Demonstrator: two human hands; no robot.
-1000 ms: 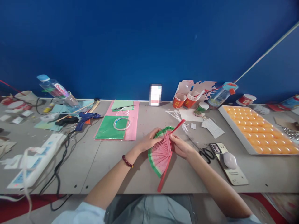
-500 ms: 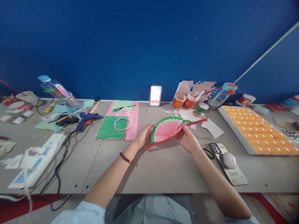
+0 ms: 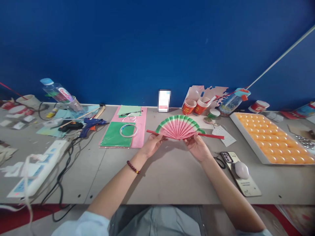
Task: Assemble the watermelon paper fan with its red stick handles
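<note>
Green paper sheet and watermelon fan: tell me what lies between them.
In the head view, a strip of the pink sheet borders the green paper sheet; then bare grey table runs to the watermelon fan, with only the fan's red stick tip crossing it.

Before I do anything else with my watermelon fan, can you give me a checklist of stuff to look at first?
1. Both hands on the fan: ok. Left hand and right hand each have a grip at its lower edge.
2. Fan spread into a half circle: ok, the green rim arcs on top.
3. Red sticks pointing out to both sides: ok, nearly level.
4. Folds untorn: cannot tell, too small to see.
5. Bare table under the hands: ok.
6. Scissors away from the fingers: ok, they lie beside the right wrist, next to the phone, not touching.
</note>
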